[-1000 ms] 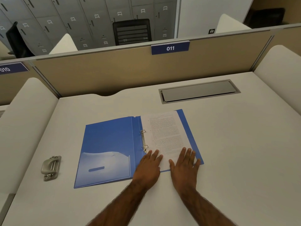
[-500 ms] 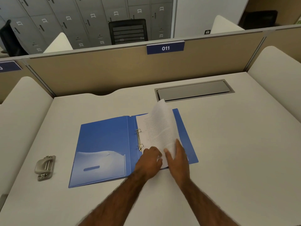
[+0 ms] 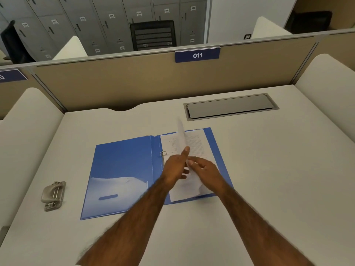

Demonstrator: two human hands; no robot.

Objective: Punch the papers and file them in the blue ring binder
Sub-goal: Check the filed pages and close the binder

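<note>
Ok, I see L hand (image 3: 176, 167) pinching a thin upright sheet (image 3: 181, 131); R hand (image 3: 204, 167) loose, fingers relaxed, on flat papers (image 3: 197, 144) in glossy blue ring binder (image 3: 123, 164).

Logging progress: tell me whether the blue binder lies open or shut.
Open: the blue ring binder lies spread flat on the desk, its inner pocket and a metal ring showing, papers on its right half.

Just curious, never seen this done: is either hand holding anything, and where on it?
One paper sheet, upright over the binder, by its near half between left hand and right hand; blur hides which grips.
</note>
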